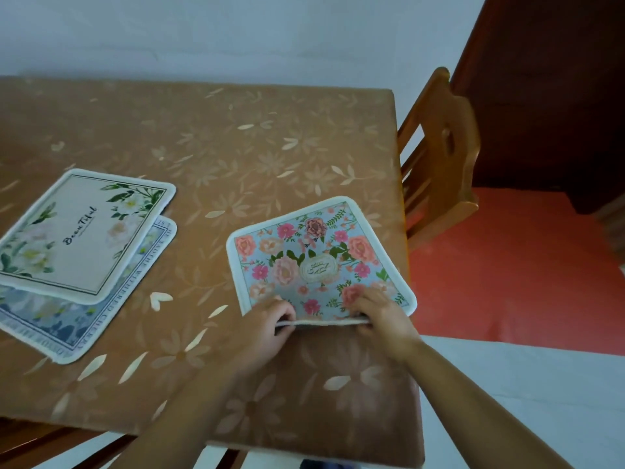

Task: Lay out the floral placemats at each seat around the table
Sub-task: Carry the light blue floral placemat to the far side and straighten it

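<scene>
A honey-coloured wooden chair [456,177] stands just beside a brown tablecloth [236,137] printed with pale flowers, on a red floor [524,282], with a white wall [236,35] behind and what may be a dark wooden door [548,96] at right.

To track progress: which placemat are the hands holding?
The pink-flowered placemat; left hand and right hand pinch its near edge. The cream placemat and blue-grey placemat lie overlapped, untouched.

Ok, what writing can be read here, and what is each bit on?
"BeauTiful": centre of the cream placemat.
"WITHERED CHERRY": border of the blue placemat beneath it; rest of that border text unclear.
Oval badge on the pink floral placemat: too blurred to read.
</scene>
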Demonstrator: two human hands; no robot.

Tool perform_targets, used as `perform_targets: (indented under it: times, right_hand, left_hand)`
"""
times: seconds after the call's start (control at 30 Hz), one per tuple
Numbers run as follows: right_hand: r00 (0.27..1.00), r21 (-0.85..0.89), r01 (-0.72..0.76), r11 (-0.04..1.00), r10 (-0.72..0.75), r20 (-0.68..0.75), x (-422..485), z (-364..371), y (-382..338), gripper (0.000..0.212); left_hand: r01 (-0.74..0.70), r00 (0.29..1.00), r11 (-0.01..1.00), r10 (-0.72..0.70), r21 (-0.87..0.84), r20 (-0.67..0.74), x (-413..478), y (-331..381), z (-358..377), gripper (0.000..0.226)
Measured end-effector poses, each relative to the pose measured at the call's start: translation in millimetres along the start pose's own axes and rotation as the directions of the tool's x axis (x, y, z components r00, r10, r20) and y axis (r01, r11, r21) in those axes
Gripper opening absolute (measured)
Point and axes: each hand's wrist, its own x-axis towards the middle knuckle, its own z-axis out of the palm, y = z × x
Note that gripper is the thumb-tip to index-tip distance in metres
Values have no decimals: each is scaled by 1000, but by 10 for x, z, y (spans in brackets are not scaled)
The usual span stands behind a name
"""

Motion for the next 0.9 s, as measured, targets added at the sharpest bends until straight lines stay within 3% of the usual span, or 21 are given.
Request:
perform_targets:
  times: [0.1, 0.47, 0.57, 0.7, 0.9]
  right_hand:
    - [998, 10, 10, 1000, -9, -69, 301, -149, -15, 18]
    - [996, -29, 4, 1000, -7, -84, 1251, -542, 155, 12]
    - [994, -77, 105, 992, -107, -20, 1463, -614, 217, 20]
    - [972, -102, 225, 969, -216, 96, 1565, -649, 274, 14]
    - [920, 28, 288, 957, -285, 269, 1358, -602, 370, 7]
  left_hand:
    - [43, 994, 998, -47, -40, -100, 233, -28, -105, 39]
    - [69, 977, 992, -44, 110, -210, 1094, 284, -616, 12]
    - [132, 968, 986, -106, 105, -226, 1202, 275, -699, 10]
    - [244, 935, 967, -215, 72, -281, 1034, 306, -625, 14]
    - [406, 824, 912, -392, -56, -410, 544, 575, -145, 24]
